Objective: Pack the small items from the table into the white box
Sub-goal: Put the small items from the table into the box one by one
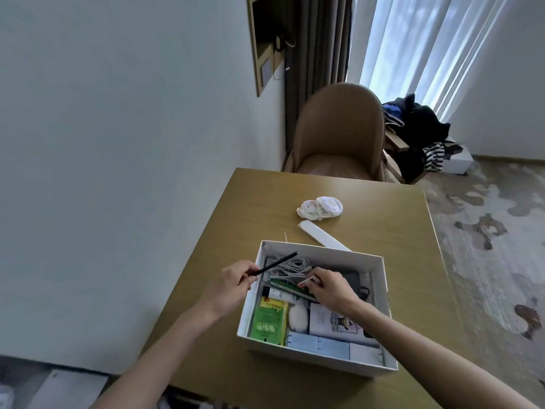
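The white box [380, 293] sits on the wooden table [383, 225] and holds several items: a green packet [269, 323], a grey cable coil [290, 265], a white tube, pale blue packs. My left hand [236, 283] hovers over the box's left wall, pinching a thin black pen [275, 264] that angles up over the box. My right hand [326, 286] is inside the box, fingers closed on a small red-and-white item [303, 283]. Beyond the box lie a white flat stick [320, 236] and a bundle of round white pads [321, 208].
A tan chair [339, 131] stands at the table's far edge. Dark clothes [418, 128] are piled on a low stand to its right. A white wall runs along the left; patterned carpet lies to the right.
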Demonstrator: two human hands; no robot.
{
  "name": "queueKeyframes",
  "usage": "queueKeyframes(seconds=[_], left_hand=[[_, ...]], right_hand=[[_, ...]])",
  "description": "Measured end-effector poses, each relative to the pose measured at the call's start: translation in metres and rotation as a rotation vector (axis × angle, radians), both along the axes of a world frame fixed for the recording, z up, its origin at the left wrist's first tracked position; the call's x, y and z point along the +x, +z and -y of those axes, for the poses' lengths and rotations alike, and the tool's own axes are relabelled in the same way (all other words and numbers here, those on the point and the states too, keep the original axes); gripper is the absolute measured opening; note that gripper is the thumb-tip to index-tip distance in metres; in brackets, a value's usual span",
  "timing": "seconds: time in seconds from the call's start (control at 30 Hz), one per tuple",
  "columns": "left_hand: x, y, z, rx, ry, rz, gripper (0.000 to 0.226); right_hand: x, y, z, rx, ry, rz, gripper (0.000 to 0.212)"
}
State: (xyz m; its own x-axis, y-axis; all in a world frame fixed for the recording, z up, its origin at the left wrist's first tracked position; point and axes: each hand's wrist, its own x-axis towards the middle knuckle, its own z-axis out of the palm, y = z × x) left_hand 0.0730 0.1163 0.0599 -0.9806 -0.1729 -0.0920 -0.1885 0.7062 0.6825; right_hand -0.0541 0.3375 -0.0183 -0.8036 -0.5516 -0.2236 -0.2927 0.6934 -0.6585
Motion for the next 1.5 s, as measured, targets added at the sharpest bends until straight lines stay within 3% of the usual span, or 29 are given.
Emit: queueKeyframes(seconds=[0.17, 0.57, 0.83, 0.93, 1.03, 1.2, 1.5], left_hand=[[-0.008, -0.01, -0.005, -0.108, -0.126, -0.049, 0.019], [-0.04, -0.044, -0.027, -0.373, -0.413, 0.013, 0.022], [-0.061, -0.058, -0.029, -0.416, -0.513, 0.014, 0.023], [-0.065, -0.056, -0.028, -0.408, -0.549, -0.081, 0.015], [-0.076, -0.044, -0.022, -0.268, -0.494, -0.227, 0.013], [-0.115, -0.022, 0.003, -0.067, -0.255, -0.27, 0.016], [-0.171, -0.049, 0.043, -0.058, -0.054, -0.139, 0.016]], right_hand=[[-0.004, 0.002, -0.005, 0.177, 0.051, -0.252, 0.021], [-0.027, 0.032, -0.044, 0.118, -0.067, -0.252, 0.011], [-0.032, 0.039, -0.043, 0.085, -0.095, -0.214, 0.015], [-0.041, 0.04, -0.035, 0.07, -0.106, -0.199, 0.018], [-0.058, 0.043, -0.023, 0.08, -0.124, -0.199, 0.021], [-0.101, 0.043, 0.005, 0.132, -0.176, -0.154, 0.019], [-0.179, -0.017, 0.047, 0.643, -0.002, -0.014, 0.045]])
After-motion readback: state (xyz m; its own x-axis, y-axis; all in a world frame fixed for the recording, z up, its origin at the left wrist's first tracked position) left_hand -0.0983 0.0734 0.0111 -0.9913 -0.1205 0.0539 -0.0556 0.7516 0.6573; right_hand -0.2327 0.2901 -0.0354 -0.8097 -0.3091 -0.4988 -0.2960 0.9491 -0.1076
